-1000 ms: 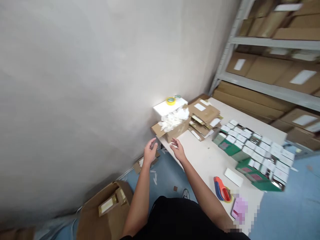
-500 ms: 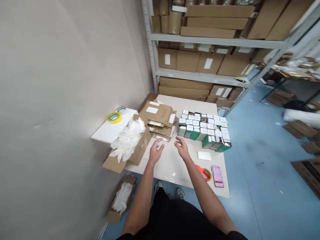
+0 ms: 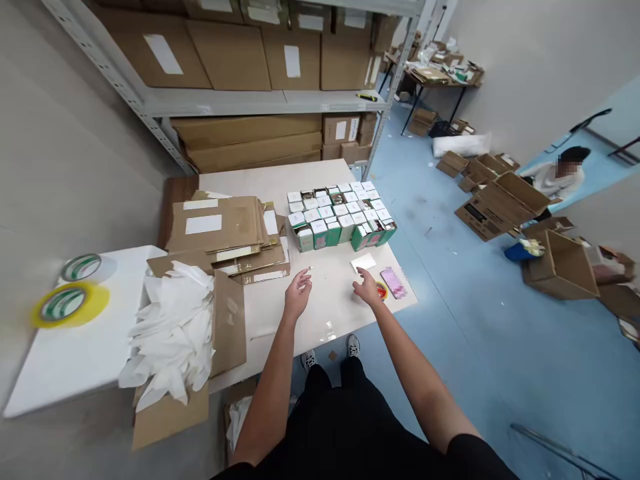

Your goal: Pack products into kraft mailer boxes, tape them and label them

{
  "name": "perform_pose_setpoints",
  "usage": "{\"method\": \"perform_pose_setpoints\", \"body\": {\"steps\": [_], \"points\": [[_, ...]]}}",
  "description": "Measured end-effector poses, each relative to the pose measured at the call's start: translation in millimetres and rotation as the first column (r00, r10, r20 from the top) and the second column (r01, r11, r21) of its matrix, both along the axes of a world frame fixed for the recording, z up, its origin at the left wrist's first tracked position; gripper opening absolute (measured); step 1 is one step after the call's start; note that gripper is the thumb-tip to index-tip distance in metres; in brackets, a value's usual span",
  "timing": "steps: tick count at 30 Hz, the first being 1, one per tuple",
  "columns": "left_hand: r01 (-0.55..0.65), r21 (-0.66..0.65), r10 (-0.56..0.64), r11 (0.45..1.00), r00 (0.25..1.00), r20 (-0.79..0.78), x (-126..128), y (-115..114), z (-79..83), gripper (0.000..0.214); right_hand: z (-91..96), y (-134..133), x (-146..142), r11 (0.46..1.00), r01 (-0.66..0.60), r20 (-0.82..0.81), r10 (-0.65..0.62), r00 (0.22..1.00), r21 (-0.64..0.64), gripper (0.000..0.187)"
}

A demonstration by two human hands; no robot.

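Both your hands are empty and hover just above the table [image 3: 260, 180]. Your left hand [image 3: 298, 292] hangs with its fingers loosely spread over a bare patch of tabletop, touching nothing. Your right hand [image 3: 367, 291] is open too, fingers relaxed, just beside the tape dispenser [image 3: 382, 291] and the phone [image 3: 393, 282], with a small white card [image 3: 363, 262] lying just beyond it.

The block of small green and white boxes [image 3: 340, 217] stands packed tight in rows further back on the table, and none of them looks pulled out of the group. To your left the flattened cardboard mailers [image 3: 220, 230] lie in a stack, none of them unfolded, and the open carton of white bags [image 3: 173, 333] sits at the near corner (bags spilling over its edge). By my reading nothing is packed yet: boxes, mailers, bags and tape are all laid out and untouched, so the whole job lies ahead.
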State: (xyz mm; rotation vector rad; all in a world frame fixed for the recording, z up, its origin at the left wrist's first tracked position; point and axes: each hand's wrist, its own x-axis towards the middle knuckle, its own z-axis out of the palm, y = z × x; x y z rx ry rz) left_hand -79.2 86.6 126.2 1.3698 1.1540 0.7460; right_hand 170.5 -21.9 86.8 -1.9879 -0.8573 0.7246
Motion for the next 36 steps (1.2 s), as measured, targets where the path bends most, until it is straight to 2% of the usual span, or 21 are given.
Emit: {"method": "perform_pose_setpoints", "body": {"steps": [3, 6, 8, 10, 13, 15, 19, 23, 26, 29, 33, 36], "points": [[0.028, -0.016, -0.029, 0.999, 0.999, -0.040, 1.1, -14.0, -8.8, 0.047, -30.8, -29.5, 33.7, 0.981, 0.112, 0.069, -0.103, 0.992, -0.155, 0.047], [0.027, -0.018, -0.028, 0.999, 0.997, -0.071, -3.6, -27.1, -17.3, 0.047, -63.1, -54.8, 54.2, 0.966, 0.131, 0.053, -0.122, 0.991, -0.221, 0.023], [0.031, -0.029, -0.033, 0.999, 0.995, -0.093, -8.0, -34.7, -24.1, 0.050, -83.4, -67.3, 58.2, 0.956, 0.142, 0.039, -0.136, 0.990, -0.256, 0.024], [0.020, -0.056, -0.027, 0.998, 0.993, -0.115, -11.0, -41.6, -30.0, 0.053, -100.3, -74.2, 56.8, 0.962, 0.073, 0.029, -0.068, 0.997, -0.262, 0.030], [-0.005, -0.059, -0.003, 0.998, 0.991, -0.136, -8.4, -52.2, -30.8, 0.055, -114.3, -73.9, 53.2, 0.968, 0.073, 0.037, -0.066, 0.997, -0.239, 0.024], [0.000, -0.060, -0.008, 0.998, 0.991, -0.133, -0.5, -59.7, -24.2, 0.053, -114.1, -69.4, 54.7, 0.972, 0.074, 0.012, -0.073, 0.997, -0.224, 0.019], [0.059, -0.052, -0.064, 0.997, 0.992, -0.112, 26.4, -70.3, -1.2, 0.046, -91.9, -58.9, 68.5, 0.987, 0.032, -0.053, -0.041, 0.998, -0.159, 0.020], [0.058, 0.028, -0.055, 0.998, 0.993, -0.101, 58.2, -67.7, 26.9, 0.040, -46.7, -53.0, 81.6, 0.997, -0.073, -0.158, 0.074, 0.985, 0.012, 0.029], [0.067, 0.116, -0.055, 0.991, 0.993, -0.101, 81.0, -57.2, 56.3, 0.036, -4.9, -54.9, 82.0, 0.953, -0.237, -0.269, 0.282, 0.921, 0.187, 0.033], [0.107, 0.208, -0.085, 0.972, 0.990, -0.113, 99.5, -46.1, 93.7, 0.033, 35.0, -61.8, 75.9, 0.882, -0.319, -0.269, 0.420, 0.867, 0.346, 0.032], [0.313, 0.236, -0.282, 0.920, 0.947, -0.153, 112.7, -41.1, 139.8, 0.034, 75.3, -69.6, 68.7, 0.838, -0.368, -0.231, 0.483, 0.845, 0.404, 0.035], [0.426, 0.213, -0.396, 0.879, 0.903, -0.168, 113.8, -45.8, 160.8, 0.034, 95.1, -70.8, 69.1, 0.812, -0.381, -0.191, 0.501, 0.844, 0.442, 0.034]]}}
